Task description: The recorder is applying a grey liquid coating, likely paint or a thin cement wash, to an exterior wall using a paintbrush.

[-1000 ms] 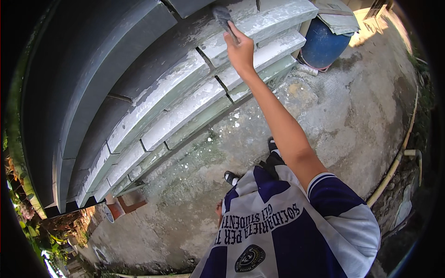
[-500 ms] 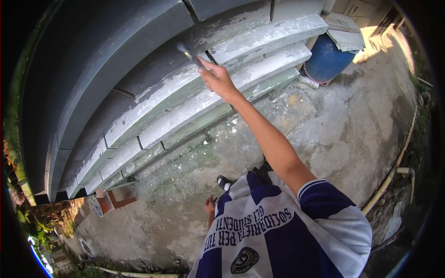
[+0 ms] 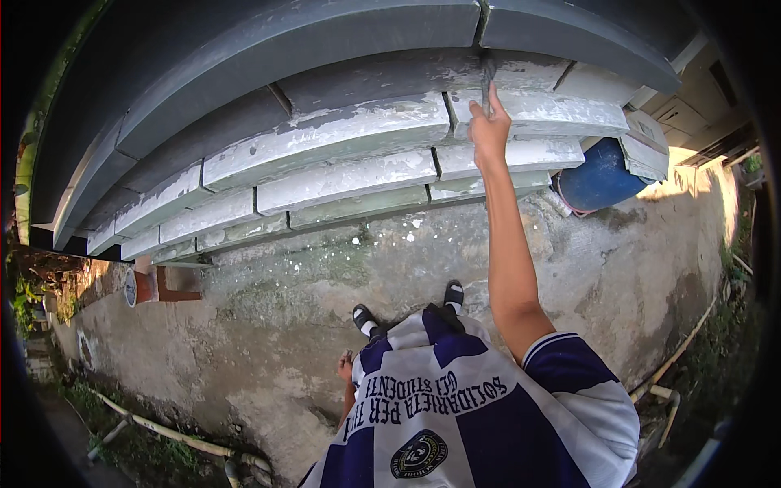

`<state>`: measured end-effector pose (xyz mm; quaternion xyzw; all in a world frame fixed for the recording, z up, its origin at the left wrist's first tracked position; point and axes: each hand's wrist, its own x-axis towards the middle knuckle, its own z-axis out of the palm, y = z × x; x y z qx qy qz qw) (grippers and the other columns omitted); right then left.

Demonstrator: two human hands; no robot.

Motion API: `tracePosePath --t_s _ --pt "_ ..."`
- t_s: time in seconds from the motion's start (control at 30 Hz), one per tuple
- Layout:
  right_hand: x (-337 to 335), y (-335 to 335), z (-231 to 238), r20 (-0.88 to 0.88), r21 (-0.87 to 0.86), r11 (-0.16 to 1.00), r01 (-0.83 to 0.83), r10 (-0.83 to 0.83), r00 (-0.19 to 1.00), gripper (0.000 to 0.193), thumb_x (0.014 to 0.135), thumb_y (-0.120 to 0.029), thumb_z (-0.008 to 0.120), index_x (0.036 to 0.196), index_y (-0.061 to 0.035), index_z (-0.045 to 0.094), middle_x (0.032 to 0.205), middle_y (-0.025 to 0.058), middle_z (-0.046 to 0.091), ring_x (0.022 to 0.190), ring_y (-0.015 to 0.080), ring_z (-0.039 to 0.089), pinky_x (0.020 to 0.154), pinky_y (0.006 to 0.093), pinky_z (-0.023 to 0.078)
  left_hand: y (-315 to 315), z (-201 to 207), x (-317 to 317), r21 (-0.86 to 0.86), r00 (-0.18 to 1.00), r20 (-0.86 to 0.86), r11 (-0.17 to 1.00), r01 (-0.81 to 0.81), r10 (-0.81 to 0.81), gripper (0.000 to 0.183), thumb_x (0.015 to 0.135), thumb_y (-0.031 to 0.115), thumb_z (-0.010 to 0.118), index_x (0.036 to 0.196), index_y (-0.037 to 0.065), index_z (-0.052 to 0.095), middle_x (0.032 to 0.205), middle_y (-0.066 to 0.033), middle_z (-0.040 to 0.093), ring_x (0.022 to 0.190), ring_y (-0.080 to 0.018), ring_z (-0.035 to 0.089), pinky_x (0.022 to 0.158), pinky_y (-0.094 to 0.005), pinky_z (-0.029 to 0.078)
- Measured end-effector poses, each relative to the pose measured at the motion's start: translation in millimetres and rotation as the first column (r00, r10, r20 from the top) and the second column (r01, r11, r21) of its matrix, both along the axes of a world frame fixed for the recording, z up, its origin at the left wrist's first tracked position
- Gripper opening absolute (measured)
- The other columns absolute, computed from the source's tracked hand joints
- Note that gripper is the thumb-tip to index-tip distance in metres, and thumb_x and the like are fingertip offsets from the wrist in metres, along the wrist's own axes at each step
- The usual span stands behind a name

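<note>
My right hand (image 3: 490, 130) reaches up and away from me, its fingers wrapped round a paintbrush (image 3: 487, 81). The brush head meets the dark grey recessed band (image 3: 366, 80) of a stepped, moulded wall, just under an overhanging grey ledge (image 3: 325, 37). Patchy white and grey paint covers the ledges below (image 3: 325, 134), which are split by dark vertical gaps. My left hand (image 3: 346, 366) hangs low beside my body, small in the view. Its fingers look loosely bent and apart, with nothing visible in them.
A blue barrel (image 3: 600, 177) with flattened cardboard (image 3: 645, 145) on top stands at the right end of the wall. To the left, a bucket (image 3: 140, 288) sits by a reddish-brown block. White paint drops speckle the concrete floor (image 3: 268, 342). Pipes (image 3: 175, 433) edge the ground behind me.
My right hand has carried the paintbrush to the right along the recessed band, up under the ledge. The view has turned, and both my feet now show. The left hand still hangs low.
</note>
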<state>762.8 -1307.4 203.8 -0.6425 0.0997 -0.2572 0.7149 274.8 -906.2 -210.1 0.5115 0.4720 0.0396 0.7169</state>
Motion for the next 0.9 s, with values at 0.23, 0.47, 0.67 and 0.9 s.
tracePosePath --t_s 0.23,0.47,0.67,0.9 --pt "-38.4 37.2 23.9 -0.103 0.162 0.779 -0.606 0.624 0.774 0.054 0.088 -0.005 0.051 0.138 -0.0088 0.031 0.061 -0.0032 0.041 0.044 0.0051 0.028 0.041 0.0226 0.024 16.3 -5.4 12.2 0.013 0.994 0.036 0.994 0.106 -0.106 0.021 0.087 0.009 0.052 0.107 0.003 0.056 0.105 -0.0059 0.061 0.092 -0.0227 0.061 0.077 -0.0368 0.049" --pt "-49.9 -75.8 38.8 -0.054 -0.170 0.929 -0.329 0.324 0.944 0.031 0.094 -0.018 0.043 0.119 0.0007 0.044 0.078 0.0058 0.055 0.050 0.0051 0.038 0.044 0.0201 0.030 13.2 14.8 29.7 -0.009 0.987 0.053 0.988 0.155 -0.154 0.017 0.085 0.010 0.056 0.102 0.007 0.056 0.104 -0.0055 0.061 0.089 -0.0221 0.061 0.072 -0.0391 0.049" --pt "-30.9 -169.2 50.6 0.054 0.046 0.997 -0.065 0.063 0.997 0.023 0.096 -0.023 0.040 0.091 -0.0024 0.048 0.069 0.0037 0.050 0.049 0.0071 0.041 0.042 0.0217 0.031 8.8 -19.4 8.4 0.009 0.980 0.097 0.985 0.171 -0.171 0.016 0.082 0.002 0.059 0.099 0.001 0.058 0.102 -0.0077 0.061 0.091 -0.0205 0.059 0.075 -0.0364 0.052" --pt "6.4 -195.2 45.6 -0.084 0.155 0.977 -0.146 0.161 0.983 0.024 0.094 -0.028 0.044 0.089 -0.0059 0.050 0.063 0.0008 0.046 0.047 0.0069 0.038 0.041 0.0207 0.027 4.2 -9.5 6.8 0.069 0.985 0.011 0.983 0.170 -0.171 0.020 0.081 0.002 0.060 0.101 0.000 0.058 0.101 -0.0080 0.061 0.091 -0.0197 0.059 0.077 -0.0360 0.052"
